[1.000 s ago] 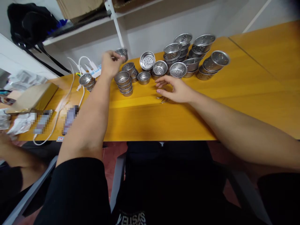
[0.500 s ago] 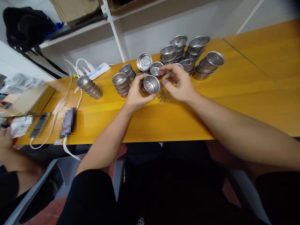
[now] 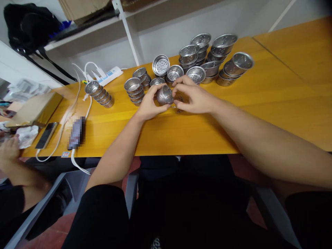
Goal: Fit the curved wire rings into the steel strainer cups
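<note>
A small perforated stainless-steel cup (image 3: 163,96) is held above the table, tilted with its opening toward the right. My left hand (image 3: 150,105) is closed around its left side, thumb below and fingers above. At the cup's rim are the bent fingertips of my right hand (image 3: 193,97); whether a thin piece is pinched in them I cannot make out. Thin wire pieces (image 3: 178,109) lie on the table under my right hand, partly hidden by it. Just behind the hands stand more perforated cups, among them a wide one (image 3: 196,75) and a smaller one (image 3: 175,73).
Stacked cups (image 3: 133,90) stand left of my hands, a leaning stack (image 3: 100,93) farther left, and taller stacks (image 3: 234,69) at right. A power strip (image 3: 110,76), phone (image 3: 46,135), pixelated device (image 3: 76,134) and cardboard box (image 3: 36,109) lie left. A co-worker's arm (image 3: 24,169) rests at the left edge.
The cup in my left hand has turned from facing up to tilting rightward. My right hand has moved down and left to its rim, uncovering the wide cup behind.
</note>
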`<state>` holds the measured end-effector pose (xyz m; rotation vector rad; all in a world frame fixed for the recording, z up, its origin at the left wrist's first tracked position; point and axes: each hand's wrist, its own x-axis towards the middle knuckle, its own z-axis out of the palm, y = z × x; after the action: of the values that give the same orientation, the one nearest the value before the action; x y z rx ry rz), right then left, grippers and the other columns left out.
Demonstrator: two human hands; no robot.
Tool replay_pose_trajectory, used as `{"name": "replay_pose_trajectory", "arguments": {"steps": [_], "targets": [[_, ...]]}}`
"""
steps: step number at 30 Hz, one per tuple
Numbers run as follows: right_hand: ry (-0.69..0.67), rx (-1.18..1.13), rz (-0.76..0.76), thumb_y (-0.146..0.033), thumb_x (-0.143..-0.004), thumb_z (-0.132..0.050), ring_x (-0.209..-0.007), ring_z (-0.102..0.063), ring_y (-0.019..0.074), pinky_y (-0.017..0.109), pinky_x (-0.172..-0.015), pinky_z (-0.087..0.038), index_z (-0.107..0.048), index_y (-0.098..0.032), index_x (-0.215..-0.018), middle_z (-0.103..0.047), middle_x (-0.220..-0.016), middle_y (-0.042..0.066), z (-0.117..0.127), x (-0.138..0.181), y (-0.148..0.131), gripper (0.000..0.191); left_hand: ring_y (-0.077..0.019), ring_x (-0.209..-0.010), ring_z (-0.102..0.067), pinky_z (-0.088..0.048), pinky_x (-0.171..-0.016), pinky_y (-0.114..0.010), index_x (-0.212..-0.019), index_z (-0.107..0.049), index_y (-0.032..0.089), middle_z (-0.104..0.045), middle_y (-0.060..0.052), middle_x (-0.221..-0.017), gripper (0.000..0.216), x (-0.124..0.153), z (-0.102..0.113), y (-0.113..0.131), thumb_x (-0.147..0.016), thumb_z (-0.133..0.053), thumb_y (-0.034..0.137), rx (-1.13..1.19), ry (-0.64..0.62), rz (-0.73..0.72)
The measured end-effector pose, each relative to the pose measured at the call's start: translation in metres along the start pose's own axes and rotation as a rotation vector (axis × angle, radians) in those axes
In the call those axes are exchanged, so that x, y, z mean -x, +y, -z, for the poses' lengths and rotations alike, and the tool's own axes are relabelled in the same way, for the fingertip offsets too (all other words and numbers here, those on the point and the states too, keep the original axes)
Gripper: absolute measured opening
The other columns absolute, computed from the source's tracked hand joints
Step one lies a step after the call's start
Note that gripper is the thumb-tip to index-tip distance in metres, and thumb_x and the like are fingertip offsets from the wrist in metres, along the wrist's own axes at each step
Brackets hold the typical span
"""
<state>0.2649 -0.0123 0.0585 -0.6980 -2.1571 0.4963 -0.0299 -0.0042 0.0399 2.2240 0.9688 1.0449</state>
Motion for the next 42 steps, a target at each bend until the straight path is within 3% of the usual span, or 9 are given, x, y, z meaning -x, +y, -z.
{"name": "replay_pose_trajectory", "arguments": {"steps": [6, 11, 18, 23, 28, 32, 36, 39, 42], "targets": [[-0.031, -0.042, -0.014, -0.087, -0.105, -0.096, -0.139, -0.076, 0.0509, 0.079, -0.137, -0.061, -0.087, -0.035, -0.119, -0.080, -0.142, 0.015, 0.001, -0.003, 0.001, 0.054, -0.0455, -0.171, -0.075, -0.063, -0.148, -0.064, -0.176, -0.066, 0.030, -0.075, -0.021, -0.181, 0.107, 0.000, 0.007, -0.004, -0.094, -0.102, 0.087, -0.038, -0.050, -0.018], [-0.010, -0.026, -0.022, -0.079, -0.106, -0.099, -0.136, -0.077, 0.0508, 0.080, -0.133, -0.062, -0.087, -0.035, -0.112, -0.082, -0.140, 0.014, -0.002, -0.002, 0.003, 0.047, -0.0445, -0.172, -0.074, -0.066, -0.143, -0.060, -0.177, -0.064, 0.030, -0.074, -0.021, -0.180, 0.104, 0.001, 0.010, -0.002, -0.099, -0.096, 0.091, -0.056, -0.069, -0.082], [-0.007, -0.082, -0.005, -0.086, -0.107, -0.095, -0.130, -0.080, 0.0489, 0.079, -0.128, -0.064, -0.087, -0.034, -0.108, -0.083, -0.133, 0.014, 0.003, -0.003, -0.005, 0.052, -0.0432, -0.167, -0.077, -0.064, -0.146, -0.060, -0.168, -0.067, 0.027, -0.080, -0.021, -0.175, 0.091, 0.002, 0.013, 0.010, -0.100, -0.101, 0.077, -0.083, -0.080, -0.070], [-0.087, -0.116, -0.016, -0.095, -0.102, -0.096, -0.132, -0.080, 0.0490, 0.077, -0.128, -0.065, -0.091, -0.036, -0.107, -0.084, -0.131, 0.013, 0.016, -0.003, -0.005, 0.059, -0.0421, -0.160, -0.083, -0.069, -0.139, -0.057, -0.165, -0.071, 0.026, -0.084, -0.019, -0.172, 0.090, 0.003, 0.011, 0.014, -0.093, -0.110, 0.062, -0.071, -0.105, -0.001], [-0.176, -0.118, 0.015, -0.098, -0.104, -0.092, -0.126, -0.083, 0.0464, 0.076, -0.121, -0.069, -0.091, -0.036, -0.104, -0.086, -0.135, 0.012, 0.014, -0.002, -0.017, 0.063, -0.0431, -0.161, -0.082, -0.067, -0.143, -0.060, -0.166, -0.069, 0.023, -0.083, -0.021, -0.174, 0.087, 0.002, 0.009, 0.008, -0.094, -0.107, 0.053, -0.129, -0.098, -0.002], [0.081, -0.124, -0.045, -0.097, -0.106, -0.091, -0.147, -0.077, 0.0522, 0.083, -0.133, -0.064, -0.091, -0.039, -0.113, -0.087, -0.150, 0.013, 0.008, -0.002, -0.024, 0.059, -0.0453, -0.172, -0.076, -0.062, -0.151, -0.062, -0.179, -0.059, 0.023, -0.075, -0.025, -0.186, 0.106, 0.004, 0.011, 0.009, -0.095, -0.106, 0.064, -0.087, -0.071, 0.028], [0.291, -0.103, -0.173, -0.099, -0.105, -0.090, -0.158, -0.069, 0.0549, 0.083, -0.132, -0.065, -0.089, -0.043, -0.129, -0.085, -0.154, 0.015, 0.008, -0.003, 0.002, 0.061, -0.0471, -0.170, -0.077, -0.063, -0.149, -0.064, -0.174, -0.068, 0.026, -0.079, -0.020, -0.181, 0.099, 0.008, 0.017, 0.029, -0.097, -0.102, 0.078, -0.125, -0.096, 0.004], [0.279, -0.061, -0.158, -0.101, -0.104, -0.089, -0.145, -0.075, 0.0544, 0.085, -0.129, -0.065, -0.088, -0.036, -0.118, -0.087, -0.138, 0.018, 0.006, -0.001, 0.030, 0.066, -0.0485, -0.178, -0.071, -0.057, -0.156, -0.068, -0.177, -0.067, 0.035, -0.078, -0.015, -0.181, 0.103, 0.010, 0.027, 0.045, -0.097, -0.099, 0.093, -0.178, 0.026, -0.040], [0.216, -0.005, -0.130, -0.101, -0.103, -0.090, -0.131, -0.079, 0.0511, 0.085, -0.125, -0.067, -0.088, -0.036, -0.111, -0.086, -0.130, 0.018, 0.000, 0.000, 0.040, 0.066, -0.0485, -0.200, -0.047, -0.036, -0.170, -0.068, -0.191, -0.050, 0.043, -0.061, -0.012, -0.199, 0.113, 0.006, 0.045, 0.043, -0.101, -0.090, 0.100, -0.256, 0.361, -0.017]]}}
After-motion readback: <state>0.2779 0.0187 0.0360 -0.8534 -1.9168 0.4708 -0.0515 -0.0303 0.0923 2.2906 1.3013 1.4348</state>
